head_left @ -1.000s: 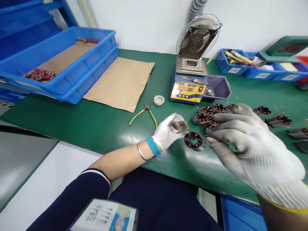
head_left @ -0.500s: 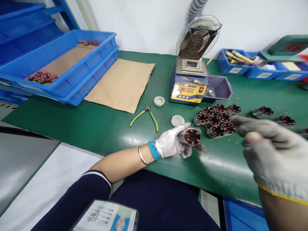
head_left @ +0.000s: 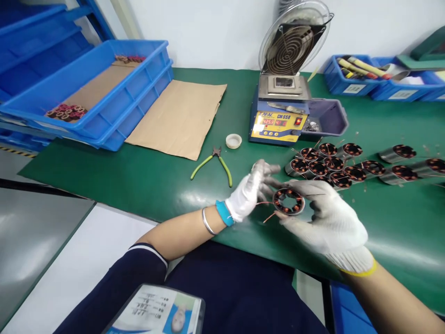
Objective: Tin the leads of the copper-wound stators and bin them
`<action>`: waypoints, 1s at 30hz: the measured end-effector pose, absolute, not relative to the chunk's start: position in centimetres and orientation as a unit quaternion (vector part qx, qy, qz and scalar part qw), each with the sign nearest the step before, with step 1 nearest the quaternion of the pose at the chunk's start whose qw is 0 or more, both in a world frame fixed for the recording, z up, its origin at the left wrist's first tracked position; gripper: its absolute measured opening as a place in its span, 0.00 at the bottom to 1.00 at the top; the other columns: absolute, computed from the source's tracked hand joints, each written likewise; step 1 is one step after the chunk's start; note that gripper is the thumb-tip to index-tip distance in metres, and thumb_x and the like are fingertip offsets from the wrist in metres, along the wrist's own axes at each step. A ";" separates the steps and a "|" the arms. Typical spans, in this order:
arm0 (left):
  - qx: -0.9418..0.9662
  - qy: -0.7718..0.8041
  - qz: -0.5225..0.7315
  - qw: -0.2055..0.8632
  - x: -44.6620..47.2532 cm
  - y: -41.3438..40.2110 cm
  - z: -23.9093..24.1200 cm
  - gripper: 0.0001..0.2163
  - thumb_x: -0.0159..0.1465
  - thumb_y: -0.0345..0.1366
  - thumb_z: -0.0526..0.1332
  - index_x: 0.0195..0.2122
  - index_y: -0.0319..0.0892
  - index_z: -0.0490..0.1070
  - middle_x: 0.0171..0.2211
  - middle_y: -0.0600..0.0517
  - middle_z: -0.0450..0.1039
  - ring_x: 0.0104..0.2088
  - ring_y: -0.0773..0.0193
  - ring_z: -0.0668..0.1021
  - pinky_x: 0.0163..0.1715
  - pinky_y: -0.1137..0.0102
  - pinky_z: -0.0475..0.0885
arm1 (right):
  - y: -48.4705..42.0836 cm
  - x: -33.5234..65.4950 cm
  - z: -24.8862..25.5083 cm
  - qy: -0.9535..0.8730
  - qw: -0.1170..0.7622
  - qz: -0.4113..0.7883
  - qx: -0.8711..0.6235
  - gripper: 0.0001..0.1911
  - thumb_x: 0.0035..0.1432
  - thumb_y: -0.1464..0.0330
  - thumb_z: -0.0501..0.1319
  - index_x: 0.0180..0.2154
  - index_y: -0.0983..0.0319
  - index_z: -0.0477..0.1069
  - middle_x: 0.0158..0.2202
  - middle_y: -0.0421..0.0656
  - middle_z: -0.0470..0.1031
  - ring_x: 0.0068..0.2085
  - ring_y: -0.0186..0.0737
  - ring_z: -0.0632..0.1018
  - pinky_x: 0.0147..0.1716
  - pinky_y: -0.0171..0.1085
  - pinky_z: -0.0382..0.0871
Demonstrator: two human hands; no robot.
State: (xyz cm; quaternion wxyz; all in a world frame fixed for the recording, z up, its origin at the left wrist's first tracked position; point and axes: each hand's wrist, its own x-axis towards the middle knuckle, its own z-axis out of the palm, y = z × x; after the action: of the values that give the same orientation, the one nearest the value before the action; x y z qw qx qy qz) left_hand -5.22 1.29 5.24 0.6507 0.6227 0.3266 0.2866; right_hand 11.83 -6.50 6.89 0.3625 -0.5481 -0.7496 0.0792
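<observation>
I see my right hand (head_left: 325, 218) grasping 1 wound stator (head_left: 288, 201) above the desk's (head_left: 156, 185) near edge; left hand (head_left: 251, 191) fingers pinch at its wire leads. Step judged: lead dressing. Next needs steady support.

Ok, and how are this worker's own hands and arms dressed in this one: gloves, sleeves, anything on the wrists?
Both hands wear white knit gloves. The left hand has a bright blue cuff band, with a thin silver bangle just behind it on a bare forearm; a dark navy sleeve with a white-striped edge is pushed up near the elbow. The right hand has a yellow-trimmed cuff and greyed, soiled fingertips; its forearm is bare.
</observation>
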 end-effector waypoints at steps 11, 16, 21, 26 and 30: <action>0.870 0.263 0.249 0.334 -6.6 1.1 6.9 0.25 0.71 0.54 0.50 0.44 0.42 0.80 0.40 0.47 0.83 0.43 0.60 0.83 0.45 0.69 0.75 | -6.2 14.1 7.7 -0.736 0.354 -0.123 -0.563 0.25 0.59 0.58 0.65 0.57 0.54 0.70 0.47 0.49 0.76 0.46 0.53 0.80 0.41 0.47 0.80; 0.873 0.385 0.010 0.300 -6.1 0.6 8.3 0.34 0.60 0.72 0.49 0.28 0.45 0.78 0.29 0.45 0.80 0.39 0.48 0.83 0.38 0.61 0.75 | -3.8 14.0 7.7 -0.676 0.301 -0.131 -0.660 0.28 0.57 0.57 0.66 0.58 0.53 0.72 0.49 0.50 0.75 0.47 0.55 0.80 0.43 0.48 0.79; 0.881 0.325 -0.083 0.334 -5.5 0.2 8.1 0.36 0.60 0.72 0.45 0.36 0.47 0.79 0.37 0.46 0.82 0.44 0.47 0.83 0.41 0.60 0.76 | -0.3 12.2 8.1 -0.649 0.149 -0.046 -0.745 0.34 0.53 0.57 0.65 0.61 0.56 0.70 0.55 0.53 0.72 0.42 0.59 0.80 0.35 0.51 0.76; 0.873 0.324 -0.078 0.356 -5.4 0.4 7.6 0.35 0.62 0.71 0.45 0.38 0.46 0.79 0.38 0.44 0.82 0.43 0.47 0.83 0.40 0.60 0.76 | 1.1 10.5 8.3 -0.634 0.057 -0.001 -0.771 0.33 0.57 0.56 0.63 0.63 0.56 0.68 0.57 0.56 0.71 0.41 0.62 0.81 0.33 0.52 0.75; 0.872 0.320 -0.071 0.364 -5.5 0.5 7.6 0.34 0.62 0.69 0.47 0.38 0.46 0.79 0.39 0.44 0.82 0.43 0.47 0.83 0.40 0.60 0.75 | 1.1 10.2 8.3 -0.639 0.028 0.002 -0.769 0.28 0.59 0.58 0.62 0.60 0.58 0.70 0.57 0.56 0.71 0.43 0.63 0.80 0.34 0.53 0.75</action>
State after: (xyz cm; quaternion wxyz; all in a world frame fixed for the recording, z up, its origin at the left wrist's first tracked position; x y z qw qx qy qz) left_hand -5.51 0.48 7.58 0.3640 0.8719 0.3197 -0.0713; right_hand 10.20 1.14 8.33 0.0284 -0.7685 -0.6392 0.0020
